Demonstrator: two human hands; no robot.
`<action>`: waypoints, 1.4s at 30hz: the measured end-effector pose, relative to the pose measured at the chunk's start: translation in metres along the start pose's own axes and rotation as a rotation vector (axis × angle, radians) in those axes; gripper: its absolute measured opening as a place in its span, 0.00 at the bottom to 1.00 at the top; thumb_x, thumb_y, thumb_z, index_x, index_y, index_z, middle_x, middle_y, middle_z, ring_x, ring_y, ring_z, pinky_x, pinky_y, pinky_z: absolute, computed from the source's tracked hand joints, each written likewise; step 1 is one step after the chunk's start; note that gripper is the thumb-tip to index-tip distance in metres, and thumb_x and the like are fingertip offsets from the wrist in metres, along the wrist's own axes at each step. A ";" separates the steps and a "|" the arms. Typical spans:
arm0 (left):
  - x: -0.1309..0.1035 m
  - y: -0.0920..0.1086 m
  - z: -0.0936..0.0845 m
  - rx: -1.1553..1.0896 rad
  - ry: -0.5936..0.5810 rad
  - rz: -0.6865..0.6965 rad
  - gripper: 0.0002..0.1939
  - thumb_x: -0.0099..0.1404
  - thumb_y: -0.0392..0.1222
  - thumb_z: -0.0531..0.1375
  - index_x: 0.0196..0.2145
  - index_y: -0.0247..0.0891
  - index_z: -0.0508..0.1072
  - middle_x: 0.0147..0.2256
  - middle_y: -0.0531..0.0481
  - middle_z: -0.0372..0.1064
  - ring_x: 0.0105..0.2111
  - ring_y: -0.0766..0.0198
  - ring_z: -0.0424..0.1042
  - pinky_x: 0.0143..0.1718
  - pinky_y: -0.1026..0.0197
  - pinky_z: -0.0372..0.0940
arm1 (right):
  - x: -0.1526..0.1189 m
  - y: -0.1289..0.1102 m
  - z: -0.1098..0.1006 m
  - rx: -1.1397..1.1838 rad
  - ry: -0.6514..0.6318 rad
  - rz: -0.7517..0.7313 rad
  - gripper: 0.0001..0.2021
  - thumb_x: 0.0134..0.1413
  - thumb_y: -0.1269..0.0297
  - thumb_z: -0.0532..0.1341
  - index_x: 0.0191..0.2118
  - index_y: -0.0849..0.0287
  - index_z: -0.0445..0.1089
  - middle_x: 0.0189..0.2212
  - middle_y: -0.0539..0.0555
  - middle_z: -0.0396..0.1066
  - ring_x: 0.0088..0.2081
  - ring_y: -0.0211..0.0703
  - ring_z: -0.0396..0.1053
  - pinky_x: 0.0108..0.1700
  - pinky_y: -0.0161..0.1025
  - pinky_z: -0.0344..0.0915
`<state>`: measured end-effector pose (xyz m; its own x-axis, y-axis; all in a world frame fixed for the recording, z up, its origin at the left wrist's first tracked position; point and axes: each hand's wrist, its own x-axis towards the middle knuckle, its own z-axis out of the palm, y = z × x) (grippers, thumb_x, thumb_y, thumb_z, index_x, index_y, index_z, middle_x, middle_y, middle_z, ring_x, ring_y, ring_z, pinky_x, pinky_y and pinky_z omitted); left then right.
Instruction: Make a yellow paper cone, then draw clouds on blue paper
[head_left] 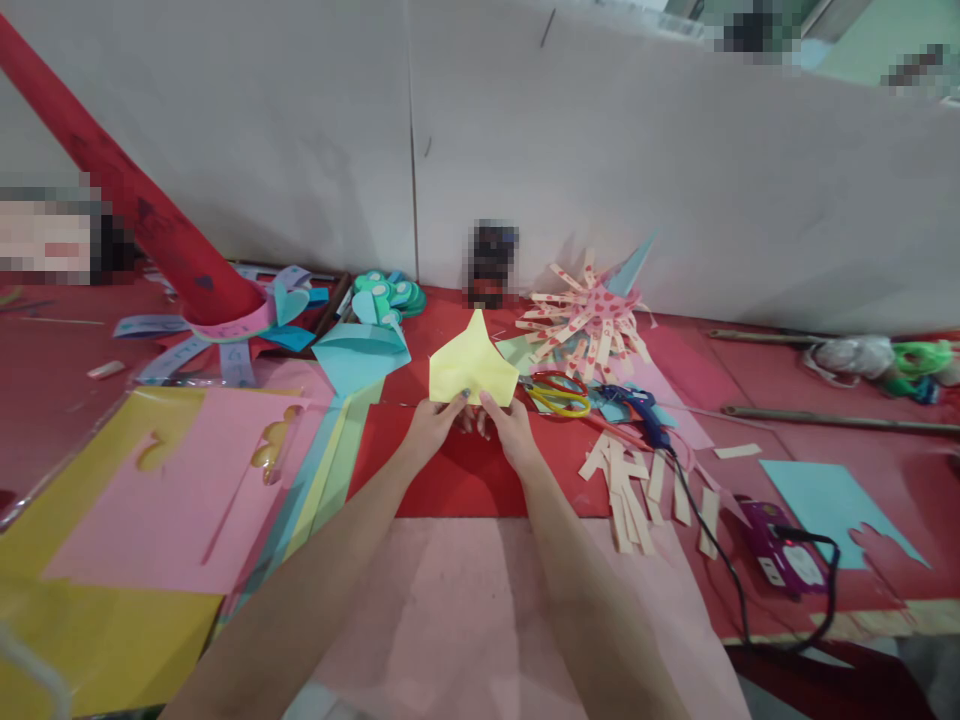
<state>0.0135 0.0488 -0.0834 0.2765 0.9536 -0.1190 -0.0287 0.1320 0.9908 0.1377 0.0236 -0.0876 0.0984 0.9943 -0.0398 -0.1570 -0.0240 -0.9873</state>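
Note:
A piece of yellow paper (472, 365), with a pointed top and a straight lower edge, is held up in front of me over a red sheet (480, 470). My left hand (441, 418) pinches its lower edge, thumb on the near face and fingers behind. Close beside it, my right hand (504, 418) grips the same edge in a like way. Just right of the paper lie scissors with yellow handles (566, 402) and a red-handled pair (559, 382). A blue glue gun (637, 408) rests beyond them.
Cut paper strips (626, 490) lie at right, near a purple power strip (784, 550) with a black cord. A spiky paper craft (592, 315) stands behind. Left are a tall red cone (172, 240), pink paper (165, 500) and green paper cutouts (386, 297). A white wall (300, 130) bounds the back.

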 end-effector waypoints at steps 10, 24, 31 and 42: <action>-0.005 0.005 0.002 0.036 -0.048 0.000 0.18 0.53 0.53 0.56 0.16 0.35 0.68 0.14 0.52 0.65 0.17 0.66 0.66 0.23 0.64 0.63 | 0.002 0.002 -0.001 -0.053 0.066 0.017 0.19 0.43 0.50 0.60 0.16 0.61 0.64 0.09 0.46 0.60 0.11 0.31 0.56 0.14 0.31 0.53; -0.005 0.003 0.002 0.065 -0.120 0.143 0.14 0.55 0.48 0.55 0.19 0.35 0.67 0.18 0.52 0.66 0.21 0.67 0.66 0.26 0.64 0.63 | 0.002 0.004 -0.001 -0.031 0.055 -0.027 0.20 0.44 0.48 0.59 0.17 0.61 0.63 0.10 0.47 0.61 0.12 0.31 0.56 0.14 0.31 0.52; -0.004 0.004 0.002 0.034 -0.094 0.123 0.13 0.55 0.49 0.56 0.22 0.35 0.67 0.19 0.52 0.67 0.22 0.66 0.67 0.26 0.64 0.64 | 0.000 -0.002 0.000 -0.039 0.042 -0.067 0.17 0.44 0.50 0.60 0.19 0.60 0.63 0.11 0.46 0.62 0.15 0.33 0.58 0.18 0.31 0.54; -0.005 0.002 0.001 0.019 -0.129 0.138 0.13 0.54 0.48 0.56 0.20 0.36 0.67 0.19 0.52 0.67 0.22 0.66 0.67 0.27 0.63 0.65 | -0.001 0.002 -0.003 0.014 0.039 -0.067 0.18 0.46 0.49 0.58 0.19 0.60 0.64 0.12 0.48 0.63 0.15 0.34 0.60 0.21 0.34 0.58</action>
<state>0.0129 0.0444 -0.0810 0.3922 0.9195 0.0263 -0.0576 -0.0040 0.9983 0.1401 0.0221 -0.0900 0.1470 0.9889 0.0202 -0.1622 0.0443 -0.9858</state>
